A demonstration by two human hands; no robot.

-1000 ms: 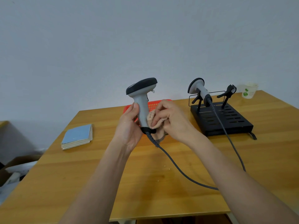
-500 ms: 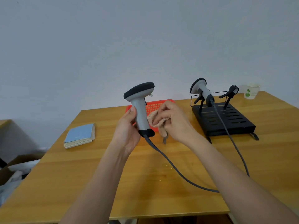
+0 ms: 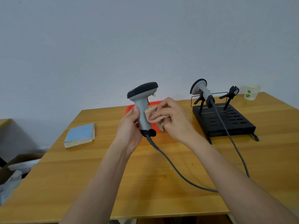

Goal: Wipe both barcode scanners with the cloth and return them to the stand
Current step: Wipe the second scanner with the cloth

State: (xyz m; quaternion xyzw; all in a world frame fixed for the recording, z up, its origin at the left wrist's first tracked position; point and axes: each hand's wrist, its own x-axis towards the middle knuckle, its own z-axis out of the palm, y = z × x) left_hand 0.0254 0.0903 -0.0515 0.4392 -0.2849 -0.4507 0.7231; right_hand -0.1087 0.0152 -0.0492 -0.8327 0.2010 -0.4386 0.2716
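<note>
My left hand [image 3: 129,131] holds a grey barcode scanner [image 3: 142,101] with a black head upright by its handle, above the table's middle. My right hand [image 3: 173,122] presses a beige cloth [image 3: 153,116] against the right side of that handle. The scanner's dark cable [image 3: 174,167] trails down across the table toward the right. A second grey scanner [image 3: 200,89] rests in the left cradle of the black stand [image 3: 226,122] at the right. The stand's right cradle [image 3: 231,94] holds nothing.
A red basket [image 3: 155,104] lies behind my hands. A blue-covered booklet [image 3: 80,135] sits at the left of the wooden table [image 3: 80,175]. A paper cup [image 3: 251,92] stands at the back right corner. Boxes lie on the floor at left.
My right hand has slid the cloth from the handle's base up along its side. The scanner has stayed upright in my left hand.
</note>
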